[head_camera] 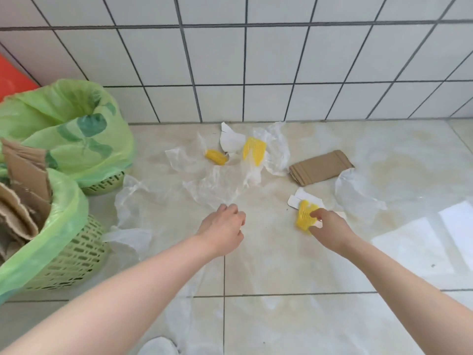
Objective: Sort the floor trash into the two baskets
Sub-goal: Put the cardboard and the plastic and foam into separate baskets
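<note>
A wall point(256, 55) of white square tiles with dark grout meets a floor point(276, 262) of glossy, pale beige, marbled tiles. Bright patches of light point(409, 242) lie on the floor at the right. At the far left stands something red point(12, 78).

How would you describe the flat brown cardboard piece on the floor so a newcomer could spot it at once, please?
Start at the tiled wall and look down to the floor just below it, right of the yellow foam nets. The cardboard piece lies flat there, between two clear plastic sheets. It is the only brown item on the floor.
</note>
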Tool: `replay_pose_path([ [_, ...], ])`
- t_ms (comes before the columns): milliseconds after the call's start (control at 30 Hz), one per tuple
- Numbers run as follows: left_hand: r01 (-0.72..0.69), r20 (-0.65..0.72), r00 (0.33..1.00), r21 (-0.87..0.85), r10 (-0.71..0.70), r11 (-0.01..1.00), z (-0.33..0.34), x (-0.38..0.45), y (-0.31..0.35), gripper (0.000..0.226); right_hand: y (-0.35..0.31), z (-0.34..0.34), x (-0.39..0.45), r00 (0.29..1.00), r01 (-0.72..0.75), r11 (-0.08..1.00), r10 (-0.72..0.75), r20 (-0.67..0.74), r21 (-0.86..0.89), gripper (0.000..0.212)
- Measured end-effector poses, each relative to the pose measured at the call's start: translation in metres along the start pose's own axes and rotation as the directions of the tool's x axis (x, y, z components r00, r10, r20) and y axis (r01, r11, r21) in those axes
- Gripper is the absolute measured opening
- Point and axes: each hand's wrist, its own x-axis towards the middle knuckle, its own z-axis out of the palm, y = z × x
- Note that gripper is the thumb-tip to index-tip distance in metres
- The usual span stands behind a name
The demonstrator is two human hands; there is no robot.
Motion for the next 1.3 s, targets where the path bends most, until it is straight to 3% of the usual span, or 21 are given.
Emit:
replay_pose_path([
  [133, -0.056, -0.159, 0.985, 0.078, 0.068, 0.995, -0.01, 0.046, 0.002, 0.034, -0.005, -0.001, 0.022, 0.998, 0.057, 0.992, -0.058, -0.011, -0.11, 0.051],
  [233, -0.017, -0.202, 0.979, 0.04, 0.025, 0.999, -0.015, 0.079, -0.002, 0.048, -0.011, -0.001, 0.041, 0.987, 0.143, 0.971, -0.155, -0.048, -0.192, 0.053],
  [467, 0.174, -0.104, 0.979, -0.004, -0.173, 0.985, -0.016, 0.145, -0.01, 0.073, -0.037, -0.008, 0.095, 0.943, 0.282, 0.885, -0.326, -0.06, -0.37, 0.067],
  [667, 0.096, 0.022, 0.995, 0.038, -0.097, 0.995, -0.006, 0.167, -0.03, 0.076, -0.082, -0.01, 0.142, 0.868, 0.452, 0.75, -0.494, 0.046, -0.483, 0.069],
  [833, 0.026, -0.005, 1.0, 0.02, -0.026, 0.999, 0.026, 0.128, -0.047, 0.071, -0.078, -0.016, 0.175, 0.922, 0.367, 0.753, -0.372, 0.107, -0.545, 0.06],
  [1000, -0.041, -0.081, 0.996, 0.022, 0.043, 0.999, 0.033, 0.102, -0.052, 0.064, -0.059, -0.028, 0.178, 0.944, 0.306, 0.818, -0.328, 0.042, -0.488, 0.062],
  [1067, -0.042, -0.178, 0.983, -0.049, 0.032, 0.998, 0.025, 0.106, -0.05, 0.066, -0.054, -0.032, 0.173, 0.919, 0.339, 0.81, -0.395, -0.017, -0.479, 0.063],
  [1167, -0.028, -0.372, 0.927, -0.213, -0.054, 0.977, 0.006, 0.131, -0.049, 0.064, -0.042, -0.033, 0.16, 0.845, 0.359, 0.819, -0.489, -0.215, -0.448, 0.063],
  [1233, -0.008, -0.431, 0.896, -0.261, -0.109, 0.965, -0.009, 0.156, -0.051, 0.06, -0.028, -0.033, 0.156, 0.832, 0.298, 0.867, -0.441, -0.336, -0.4, 0.055],
  [1300, 0.038, -0.418, 0.898, -0.23, -0.134, 0.972, -0.023, 0.181, -0.055, 0.05, -0.013, -0.036, 0.154, 0.881, 0.187, 0.922, -0.31, -0.358, -0.338, 0.047],
])
